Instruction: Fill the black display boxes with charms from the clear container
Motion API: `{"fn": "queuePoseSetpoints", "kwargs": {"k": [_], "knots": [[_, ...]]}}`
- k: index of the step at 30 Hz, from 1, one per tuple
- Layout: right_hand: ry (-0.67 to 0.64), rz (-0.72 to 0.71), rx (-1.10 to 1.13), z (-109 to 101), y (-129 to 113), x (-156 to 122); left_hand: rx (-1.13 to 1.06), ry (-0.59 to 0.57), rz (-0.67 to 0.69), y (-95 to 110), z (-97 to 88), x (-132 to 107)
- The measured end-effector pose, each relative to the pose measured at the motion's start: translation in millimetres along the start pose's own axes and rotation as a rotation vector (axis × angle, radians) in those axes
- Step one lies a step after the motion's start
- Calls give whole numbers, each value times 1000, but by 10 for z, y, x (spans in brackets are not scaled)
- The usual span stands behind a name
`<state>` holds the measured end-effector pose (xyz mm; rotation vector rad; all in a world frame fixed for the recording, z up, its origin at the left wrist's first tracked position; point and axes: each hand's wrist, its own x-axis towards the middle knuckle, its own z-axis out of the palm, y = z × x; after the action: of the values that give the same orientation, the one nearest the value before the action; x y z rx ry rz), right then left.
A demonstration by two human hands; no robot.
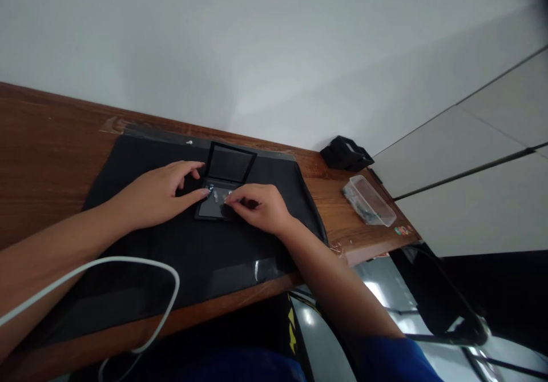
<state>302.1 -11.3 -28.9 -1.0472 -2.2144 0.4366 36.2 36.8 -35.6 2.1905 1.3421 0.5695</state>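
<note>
A small black box (205, 209) with its clear-windowed lid (230, 164) raised lies on a black mat (141, 153). Inside it are a shiny blue piece (210, 188) and a small clear piece (216, 196), with other tiny bits beside them. My left hand (165, 194) is at the box's left side, fingers apart, its thumb tip at the blue piece; whether it touches cannot be made out. Over the right part of the box, my right hand (259, 205) has thumb and index finger pinched together. Whatever sits between those fingertips is too small to name.
A tiny white piece (189, 142) lies near the mat's back edge. To the right on the wooden table (319, 185) are a black bin (346, 153) and a clear plastic tub (369, 200) with small contents. A white cable (128, 259) loops across the front left.
</note>
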Motion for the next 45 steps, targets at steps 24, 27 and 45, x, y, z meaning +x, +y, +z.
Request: {"fn": "queuePoseSetpoints", "kwargs": {"k": [24, 27, 45], "knots": [[180, 241, 677, -9, -342, -118, -95, 433, 162, 442, -168, -268], [155, 321, 740, 14, -370, -139, -75, 333, 331, 363, -129, -220], [342, 444, 859, -153, -327, -19, 257, -2, 388, 143, 4, -174]]}}
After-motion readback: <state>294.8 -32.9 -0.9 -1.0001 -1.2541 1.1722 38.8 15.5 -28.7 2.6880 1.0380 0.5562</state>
